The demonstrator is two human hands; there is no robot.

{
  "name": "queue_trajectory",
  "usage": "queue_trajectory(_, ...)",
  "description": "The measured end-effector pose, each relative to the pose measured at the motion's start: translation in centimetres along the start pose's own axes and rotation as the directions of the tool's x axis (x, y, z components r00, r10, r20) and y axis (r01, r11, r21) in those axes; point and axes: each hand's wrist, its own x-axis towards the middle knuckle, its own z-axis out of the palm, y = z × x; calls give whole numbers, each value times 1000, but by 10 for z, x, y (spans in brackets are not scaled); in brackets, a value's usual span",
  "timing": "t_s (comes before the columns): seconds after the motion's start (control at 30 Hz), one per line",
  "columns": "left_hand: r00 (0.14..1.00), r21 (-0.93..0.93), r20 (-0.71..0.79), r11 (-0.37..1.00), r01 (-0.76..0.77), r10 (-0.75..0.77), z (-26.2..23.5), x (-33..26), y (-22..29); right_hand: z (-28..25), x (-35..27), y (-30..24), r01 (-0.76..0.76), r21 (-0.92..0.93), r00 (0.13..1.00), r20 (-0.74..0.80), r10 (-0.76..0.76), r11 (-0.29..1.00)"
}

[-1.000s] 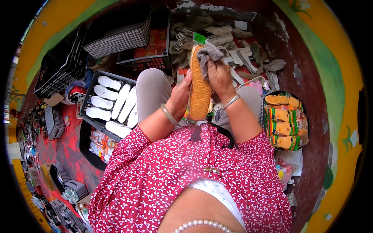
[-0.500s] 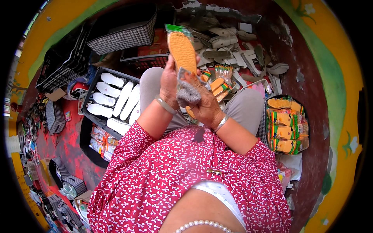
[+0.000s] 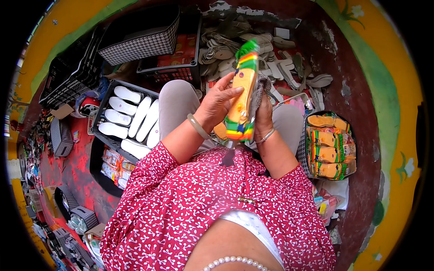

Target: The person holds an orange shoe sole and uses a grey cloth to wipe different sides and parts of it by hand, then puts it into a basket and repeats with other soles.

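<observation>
A packaged pair of orange insoles (image 3: 242, 92), with green, yellow and red bands at both ends, stands tilted above my lap. My left hand (image 3: 216, 103) grips its left edge, thumb on the front and fingers behind. On the other side my right hand (image 3: 265, 118) is closed on a fuzzy grey cloth (image 3: 262, 86), pressed along the package's right edge and back. The pack hides part of that hand's fingers. Below, between my knees, part of another orange insole (image 3: 220, 131) shows.
To the left, a black crate (image 3: 108, 97) holds white insoles (image 3: 144, 118). A basket (image 3: 304, 156) of similar orange packs stands at the right. Loose grey and white insoles (image 3: 289, 72) are heaped ahead. A houndstooth bin (image 3: 140, 47) and stacked black crates (image 3: 68, 74) sit far left.
The package has turned from its plain orange side to its printed, banded side and shifted right. The grey cloth and my right hand have gone from its front to its right edge and back.
</observation>
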Motion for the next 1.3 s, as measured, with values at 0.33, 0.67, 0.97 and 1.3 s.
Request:
queue_trajectory(0.33, 991, -138, 112, 987, 86, -71, -3, -15, 37, -8, 8, -41, 110, 361, 994, -33, -105, 926)
queue_trajectory(0.67, 989, -294, 127, 955, -33, 73, -3, 0, 16, 50, -41, -6, 655, -748, 717, 661, -221, -110)
queue_trajectory(0.97, 983, -164, 177, 983, 82, -53, 18, -19, 12, 57, -5, -36, 658, -713, 569, 682, -460, -243)
queue_trajectory(1.3, 933, 204, 352, 968, -147, 67, 22, -21, 43, 62, -16, -38, 757, -631, 506, 732, -456, -172)
